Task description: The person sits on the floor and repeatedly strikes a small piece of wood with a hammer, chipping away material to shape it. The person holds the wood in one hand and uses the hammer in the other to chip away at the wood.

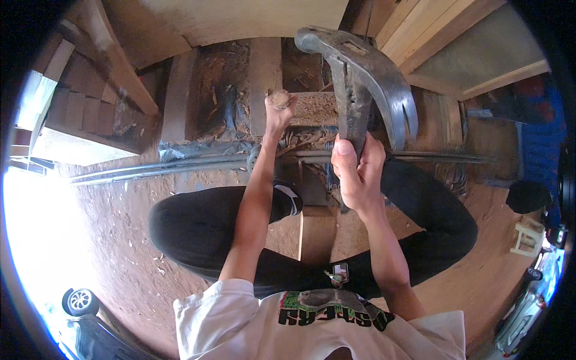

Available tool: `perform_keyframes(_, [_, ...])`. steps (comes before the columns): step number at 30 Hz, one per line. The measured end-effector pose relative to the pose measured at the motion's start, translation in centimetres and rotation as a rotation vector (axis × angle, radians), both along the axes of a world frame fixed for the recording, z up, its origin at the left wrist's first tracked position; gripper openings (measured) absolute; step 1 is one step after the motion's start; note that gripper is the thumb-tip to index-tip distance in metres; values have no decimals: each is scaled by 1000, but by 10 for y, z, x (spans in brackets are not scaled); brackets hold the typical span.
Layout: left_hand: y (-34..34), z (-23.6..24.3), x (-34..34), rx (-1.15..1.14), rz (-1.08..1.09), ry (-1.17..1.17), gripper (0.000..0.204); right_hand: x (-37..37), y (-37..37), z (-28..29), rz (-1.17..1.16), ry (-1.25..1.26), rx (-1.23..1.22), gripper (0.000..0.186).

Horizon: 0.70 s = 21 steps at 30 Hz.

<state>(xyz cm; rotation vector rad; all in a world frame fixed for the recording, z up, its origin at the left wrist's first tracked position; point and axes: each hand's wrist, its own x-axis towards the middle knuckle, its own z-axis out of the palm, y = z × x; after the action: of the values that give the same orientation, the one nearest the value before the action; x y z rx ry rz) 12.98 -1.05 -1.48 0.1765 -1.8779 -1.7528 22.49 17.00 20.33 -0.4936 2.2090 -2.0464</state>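
My right hand (361, 174) is wrapped round the handle of a claw hammer (354, 78), thumb laid along it. The hammer is raised close to the camera, its worn steel head up and its split claw curving down at the right. Farther off, my left hand (279, 116) is closed round a round wooden handle (280, 98), seen end-on; the rest of that tool is hidden by the fist. Just right of this fist lies a rough wooden block (315, 109), partly behind the hammer. Wood chips and shavings lie around the fist.
Wooden beams (179, 99) and a wood panel (252, 18) stand ahead. Long thin pipes (192, 166) cross in front of my legs. A small stool (528, 236) and a blue sheet (543, 135) are at right. Parked cars (90, 324) show at the lower corners.
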Motion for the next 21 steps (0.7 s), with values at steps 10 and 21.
perform_keyframes(10, [-13,-11,-2,-105,-148,-162,20,-32,-18,-44,100,-132,636,55])
perform_keyframes(21, [-30,-5,-13,452,191,-169,24,-9,25,-27,-76,-585,100,42])
